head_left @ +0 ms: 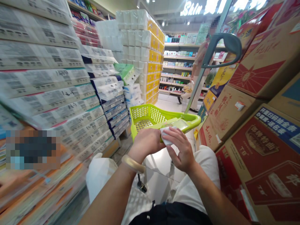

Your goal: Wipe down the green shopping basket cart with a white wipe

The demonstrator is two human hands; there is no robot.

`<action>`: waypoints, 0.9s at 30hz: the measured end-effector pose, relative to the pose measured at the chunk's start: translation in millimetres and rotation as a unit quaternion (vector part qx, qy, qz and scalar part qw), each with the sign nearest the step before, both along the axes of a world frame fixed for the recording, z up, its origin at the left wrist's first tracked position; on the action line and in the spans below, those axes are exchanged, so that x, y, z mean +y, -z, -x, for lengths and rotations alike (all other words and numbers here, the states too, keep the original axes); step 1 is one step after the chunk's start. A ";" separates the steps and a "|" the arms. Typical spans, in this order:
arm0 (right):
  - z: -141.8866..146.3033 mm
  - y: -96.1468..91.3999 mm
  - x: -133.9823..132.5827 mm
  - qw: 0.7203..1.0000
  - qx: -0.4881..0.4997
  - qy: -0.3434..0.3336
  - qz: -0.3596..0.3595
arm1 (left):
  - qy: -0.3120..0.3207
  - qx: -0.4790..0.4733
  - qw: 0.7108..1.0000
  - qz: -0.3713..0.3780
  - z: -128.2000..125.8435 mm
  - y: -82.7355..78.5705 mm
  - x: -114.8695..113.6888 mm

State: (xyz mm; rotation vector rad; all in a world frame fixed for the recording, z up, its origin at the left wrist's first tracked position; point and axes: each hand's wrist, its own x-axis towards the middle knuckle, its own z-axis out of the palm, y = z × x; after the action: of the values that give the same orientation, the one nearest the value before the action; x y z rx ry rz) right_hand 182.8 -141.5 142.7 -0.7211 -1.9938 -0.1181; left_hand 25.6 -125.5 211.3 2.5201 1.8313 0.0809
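A lime-green shopping trolley basket (150, 114) with perforated walls stands in front of my knees. My left hand (148, 141), with a gold-coloured bangle (133, 163) at its wrist, is closed at the near rim; its fingertips are mostly hidden. My right hand (181, 150) presses a folded white wipe or tissue (167, 135) against the rim, beside a clear label panel (175, 125). The white piece touches both hands.
Stacked packs of paper goods (53, 78) rise on the left, and printed cartons (260, 150) on the right. A grey loop handle (208, 59) on a metal pole stands beyond the basket. A person (199, 68) is near the far shelves. One caster (142, 187) shows below.
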 end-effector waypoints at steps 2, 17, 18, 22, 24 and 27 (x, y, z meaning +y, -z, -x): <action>0.4 -1.1 4.5 1.000 0.020 0.018 -0.003 | 0.001 0.001 1.000 -0.005 0.2 0.9 0.4; -11.8 -10.8 23.6 0.995 0.009 0.096 0.020 | 0.001 -0.004 1.000 -0.022 0.3 4.2 0.8; -14.7 -11.3 27.2 0.991 0.025 0.131 0.022 | 0.001 -0.005 1.000 -0.017 0.0 4.0 0.7; -16.5 -15.3 31.3 0.983 0.015 0.179 0.044 | 0.000 -0.008 1.000 -0.009 -0.6 3.7 0.7; -12.4 -17.9 27.9 0.990 -0.015 0.132 0.048 | -0.002 -0.010 1.000 -0.014 -0.2 4.2 0.9; -11.6 -22.3 28.1 0.994 -0.034 0.087 0.057 | -0.004 -0.009 1.000 -0.018 0.5 4.6 0.7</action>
State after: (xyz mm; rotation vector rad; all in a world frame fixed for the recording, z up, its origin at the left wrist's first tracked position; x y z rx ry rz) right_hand 194.4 -113.4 165.0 -0.9755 -2.0133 -0.1338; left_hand 25.1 -124.9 206.8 2.5269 1.8497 0.1371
